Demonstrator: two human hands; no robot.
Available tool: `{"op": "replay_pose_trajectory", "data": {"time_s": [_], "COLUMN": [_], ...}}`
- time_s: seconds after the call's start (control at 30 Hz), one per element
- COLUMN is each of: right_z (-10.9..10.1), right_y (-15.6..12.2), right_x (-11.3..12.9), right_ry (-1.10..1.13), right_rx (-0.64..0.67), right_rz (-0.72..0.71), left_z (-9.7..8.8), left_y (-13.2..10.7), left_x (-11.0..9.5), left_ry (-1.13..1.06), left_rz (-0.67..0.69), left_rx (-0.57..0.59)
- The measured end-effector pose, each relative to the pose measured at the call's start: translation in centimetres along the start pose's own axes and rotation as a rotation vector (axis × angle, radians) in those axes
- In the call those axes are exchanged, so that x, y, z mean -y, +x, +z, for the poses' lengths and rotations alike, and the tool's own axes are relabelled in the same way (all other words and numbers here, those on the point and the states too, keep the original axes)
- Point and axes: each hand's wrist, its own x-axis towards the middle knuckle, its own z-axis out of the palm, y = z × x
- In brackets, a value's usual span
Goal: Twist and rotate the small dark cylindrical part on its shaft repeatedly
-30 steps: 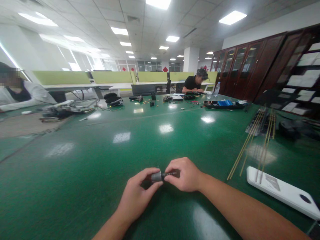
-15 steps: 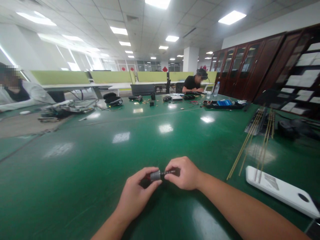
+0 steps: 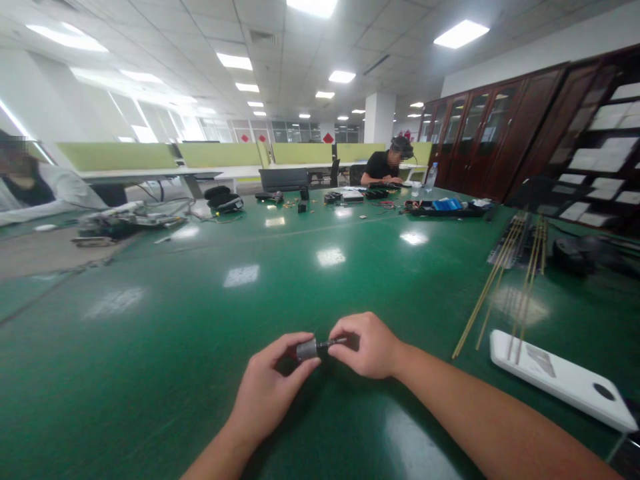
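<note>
Low over the green table (image 3: 210,313), near its front edge, both my hands meet on one small part. My left hand (image 3: 267,387) pinches a short grey metal cylinder (image 3: 307,349) between thumb and fingers. A thin dark shaft (image 3: 334,344) sticks out of the cylinder to the right. My right hand (image 3: 367,345) is closed, with its fingertips pinched round the far end of that shaft. What lies inside either palm is hidden.
Several thin brass rods (image 3: 493,283) lie at the right, their ends on a white flat board (image 3: 560,380). Dark tools (image 3: 575,253) and wooden cabinets (image 3: 500,133) are beyond. One person (image 3: 383,167) sits at the far end, another person (image 3: 30,190) at the left by scattered parts (image 3: 125,223).
The grey cylinder and my left fingers have shifted slightly to the left. My right hand has stayed in place on the shaft.
</note>
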Motion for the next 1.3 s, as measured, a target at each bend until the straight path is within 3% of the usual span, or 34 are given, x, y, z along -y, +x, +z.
{"op": "replay_pose_trajectory", "data": {"time_s": [1.3], "right_z": [-0.47], "right_y": [-0.10], "right_x": [-0.03], "right_ry": [-0.002], "right_rx": [0.015], "right_rz": [0.000], "left_z": [-0.15], "left_y": [-0.05], "left_x": [-0.23], "left_ry": [-0.144], "left_rz": [-0.080], "left_rx": [-0.003]}}
